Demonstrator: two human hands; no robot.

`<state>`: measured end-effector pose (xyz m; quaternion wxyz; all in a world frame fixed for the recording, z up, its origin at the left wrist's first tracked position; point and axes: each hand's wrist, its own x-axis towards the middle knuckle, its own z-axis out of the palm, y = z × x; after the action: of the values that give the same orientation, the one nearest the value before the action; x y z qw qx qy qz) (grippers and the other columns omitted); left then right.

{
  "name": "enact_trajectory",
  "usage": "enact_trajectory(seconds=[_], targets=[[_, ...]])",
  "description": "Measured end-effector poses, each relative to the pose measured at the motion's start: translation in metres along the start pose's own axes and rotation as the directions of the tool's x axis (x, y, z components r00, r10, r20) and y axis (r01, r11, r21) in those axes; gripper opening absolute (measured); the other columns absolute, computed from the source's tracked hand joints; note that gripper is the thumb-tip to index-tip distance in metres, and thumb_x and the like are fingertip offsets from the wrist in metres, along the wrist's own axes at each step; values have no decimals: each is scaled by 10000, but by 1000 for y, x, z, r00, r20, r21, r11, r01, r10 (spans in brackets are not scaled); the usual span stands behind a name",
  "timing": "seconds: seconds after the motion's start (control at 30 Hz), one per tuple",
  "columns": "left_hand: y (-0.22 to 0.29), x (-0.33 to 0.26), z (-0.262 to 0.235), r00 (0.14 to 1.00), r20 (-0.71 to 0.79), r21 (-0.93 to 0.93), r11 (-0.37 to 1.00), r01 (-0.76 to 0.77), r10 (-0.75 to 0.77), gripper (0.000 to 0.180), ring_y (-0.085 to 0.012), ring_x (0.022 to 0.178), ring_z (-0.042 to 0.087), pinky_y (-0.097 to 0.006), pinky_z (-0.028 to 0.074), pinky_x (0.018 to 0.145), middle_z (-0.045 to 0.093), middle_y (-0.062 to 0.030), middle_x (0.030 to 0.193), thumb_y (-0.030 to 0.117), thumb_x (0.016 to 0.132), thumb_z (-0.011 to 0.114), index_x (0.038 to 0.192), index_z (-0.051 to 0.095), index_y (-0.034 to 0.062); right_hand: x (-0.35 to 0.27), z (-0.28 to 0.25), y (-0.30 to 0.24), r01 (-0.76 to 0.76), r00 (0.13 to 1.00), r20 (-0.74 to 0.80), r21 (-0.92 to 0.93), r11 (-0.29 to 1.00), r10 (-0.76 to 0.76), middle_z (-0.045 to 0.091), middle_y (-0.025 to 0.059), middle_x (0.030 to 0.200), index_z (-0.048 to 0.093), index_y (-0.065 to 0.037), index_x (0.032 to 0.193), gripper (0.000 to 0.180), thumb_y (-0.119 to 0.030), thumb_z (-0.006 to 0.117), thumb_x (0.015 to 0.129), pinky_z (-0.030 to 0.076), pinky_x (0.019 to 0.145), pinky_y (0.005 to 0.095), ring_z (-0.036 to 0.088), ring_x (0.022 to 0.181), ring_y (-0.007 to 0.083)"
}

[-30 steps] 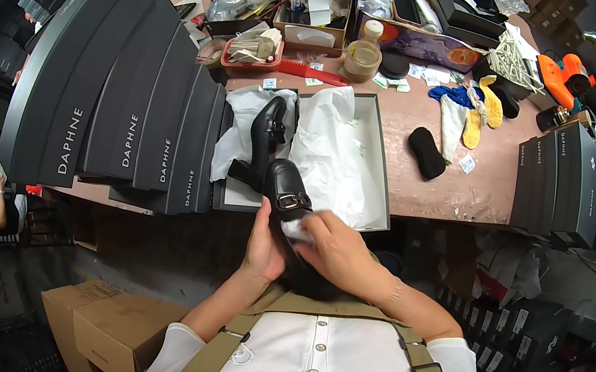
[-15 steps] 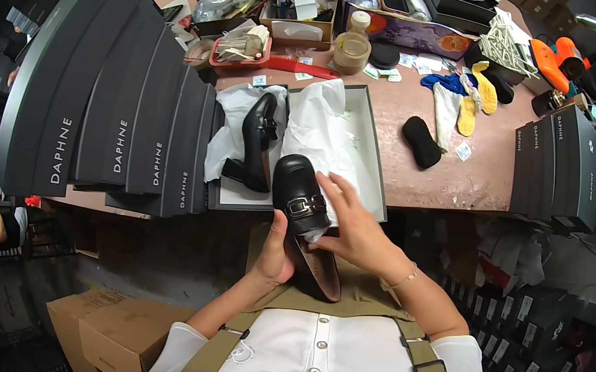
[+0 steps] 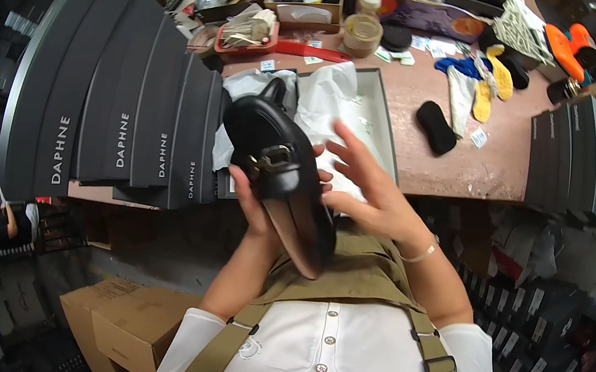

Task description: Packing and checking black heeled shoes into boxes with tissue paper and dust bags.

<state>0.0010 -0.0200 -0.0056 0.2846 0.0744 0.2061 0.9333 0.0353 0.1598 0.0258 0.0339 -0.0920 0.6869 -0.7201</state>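
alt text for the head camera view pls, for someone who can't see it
A person's left hand holds up a glossy black loafer with a metal buckle, the open right hand beside it. Behind it an open shoebox lined with white tissue paper sits on a cluttered brown table, beside a row of dark box lids.

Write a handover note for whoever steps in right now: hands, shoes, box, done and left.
Left hand: grips the black loafer from beneath, lifted above the table edge.
Right hand: open, fingers spread, beside the loafer; whether it touches is unclear.
Open shoe box: on the table, lined with white tissue paper; the second black shoe shows behind the held one, apparently in the box.
Done: one shoe in the box.
Left: the held loafer is not yet boxed; the box is still open.
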Motion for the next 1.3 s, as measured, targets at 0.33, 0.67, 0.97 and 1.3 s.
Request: enact_trajectory(seconds=[0.33, 0.67, 0.97, 1.3], targets=[[-6, 36, -43, 961, 199, -736, 618, 277, -195, 945, -226, 878, 559, -335, 490, 778, 560, -172, 1225, 656, 758, 657, 1409, 350, 43, -39, 23, 20, -110, 992, 54, -7, 994, 110, 475, 88, 1277, 442, -41, 1356, 720, -225, 806, 763, 471, 943, 341, 529, 1136, 203], [3, 10, -11, 959, -111, -70, 964, 256, -263, 807, -343, 1131, 559, -432, 434, 1024, 485, -210, 1305, 585, 856, 597, 1349, 404, -25, -48, 0, 40, -182, 983, 3, 145, 972, 184, 564, 89, 1251, 502, -3, 1322, 592, -119, 763, 803, 420, 975, 316, 528, 1114, 147], [-3, 27, 13, 826, -561, 63, 993, 101, -48, 533, -276, 852, 647, -395, 463, 991, 648, -112, 771, 489, 931, 543, 1014, 604, -34, -26, -186, 117, -314, 871, -422, -872, 375, -252, 541, 222, 1239, 580, -42, 1170, 497, -190, 770, 736, 424, 947, 463, 519, 1107, 398], [0, 34, 3, 832, -542, 274, 961, 42, 118, 511, -196, 724, 656, -304, 548, 682, 668, -104, 791, 504, 937, 486, 1003, 608, 13, -16, -67, 33, 136, 868, -315, -592, 794, -383, 590, 172, 1026, 566, -7, 1206, 443, -6, 607, 765, 470, 883, 394, 578, 955, 345]])
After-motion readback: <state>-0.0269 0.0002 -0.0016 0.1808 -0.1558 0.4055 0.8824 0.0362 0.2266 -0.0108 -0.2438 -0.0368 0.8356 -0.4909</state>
